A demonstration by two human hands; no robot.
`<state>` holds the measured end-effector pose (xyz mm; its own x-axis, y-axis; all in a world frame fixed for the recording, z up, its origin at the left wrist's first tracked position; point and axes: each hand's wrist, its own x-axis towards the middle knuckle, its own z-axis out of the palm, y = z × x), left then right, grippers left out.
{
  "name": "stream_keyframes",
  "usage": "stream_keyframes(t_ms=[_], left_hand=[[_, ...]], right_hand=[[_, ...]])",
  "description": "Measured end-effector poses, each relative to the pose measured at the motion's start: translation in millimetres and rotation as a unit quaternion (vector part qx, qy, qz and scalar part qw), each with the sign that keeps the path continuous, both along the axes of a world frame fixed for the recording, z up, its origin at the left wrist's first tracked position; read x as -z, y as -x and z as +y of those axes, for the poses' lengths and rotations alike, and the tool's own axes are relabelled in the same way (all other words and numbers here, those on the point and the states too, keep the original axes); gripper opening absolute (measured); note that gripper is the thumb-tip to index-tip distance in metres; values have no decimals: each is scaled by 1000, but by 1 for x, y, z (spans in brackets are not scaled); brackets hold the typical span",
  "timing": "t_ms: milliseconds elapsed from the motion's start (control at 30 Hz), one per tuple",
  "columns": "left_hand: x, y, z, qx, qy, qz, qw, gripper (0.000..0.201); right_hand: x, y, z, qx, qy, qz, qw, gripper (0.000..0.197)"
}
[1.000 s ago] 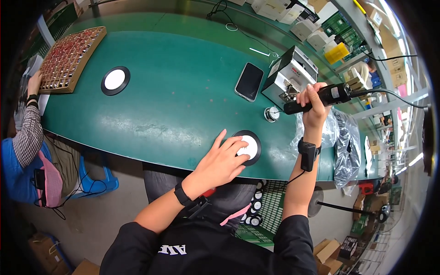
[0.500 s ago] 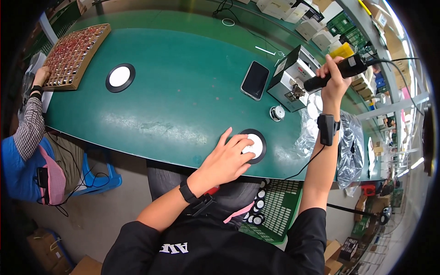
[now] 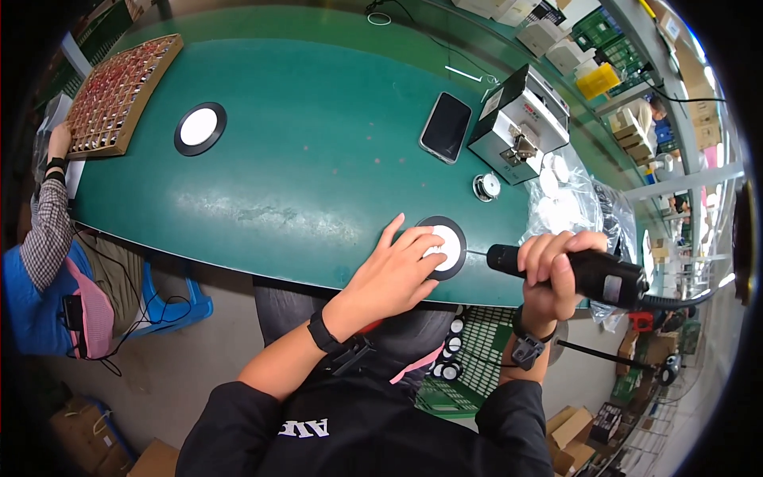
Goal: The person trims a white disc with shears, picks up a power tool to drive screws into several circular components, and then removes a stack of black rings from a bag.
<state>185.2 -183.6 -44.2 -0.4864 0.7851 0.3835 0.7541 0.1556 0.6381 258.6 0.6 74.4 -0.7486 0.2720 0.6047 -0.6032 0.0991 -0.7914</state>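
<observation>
My left hand [image 3: 380, 277] lies with fingers spread on a round white disc with a black rim [image 3: 455, 248], near the table's front edge. Its fingertips rest on the white middle. A black corded electric screwdriver [image 3: 606, 278] is in my right hand [image 3: 548, 274], fingers wrapped round its body. It lies nearly level, its thin bit pointing left at the disc's right edge; whether the tip touches is too small to tell. Beyond the disc sits a small round metal part with a white face [image 3: 487, 187]. A second black-rimmed white disc [image 3: 199, 127] lies far to the left.
A phone [image 3: 446, 127] lies beside a silver box-shaped machine [image 3: 509, 143]. Clear plastic bags with white discs [image 3: 560, 211] lie at right. A green basket [image 3: 485, 342] stands below the table edge. At far left, another person's hand [image 3: 60, 141] touches a divided cardboard tray [image 3: 127, 95].
My right hand has brought the screwdriver down from beside the silver machine to the right of the disc. The left hand stays on the disc.
</observation>
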Motion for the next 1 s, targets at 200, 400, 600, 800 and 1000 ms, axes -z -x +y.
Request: stream_keyframes(t_ms=[200,400,600,800,1000], left_hand=[[0,-1,2,-4,3,1,1000,35],[-1,-1,3,0,11,-6,1000,38],[0,-8,13,-15,7,2,1000,40],[-7,-22,30,-81,-2,-19,997,33],[0,-17,28,-88,-22,-11,996,28]], right_hand=[[8,-13,-9,-23,16,-18,999,26],[21,-15,-5,-33,53,-48,997,26],[19,-8,-7,-42,20,-79,996,22],[23,-10,0,-58,72,-65,994,22],[-12,14,8,-22,49,-24,998,17]])
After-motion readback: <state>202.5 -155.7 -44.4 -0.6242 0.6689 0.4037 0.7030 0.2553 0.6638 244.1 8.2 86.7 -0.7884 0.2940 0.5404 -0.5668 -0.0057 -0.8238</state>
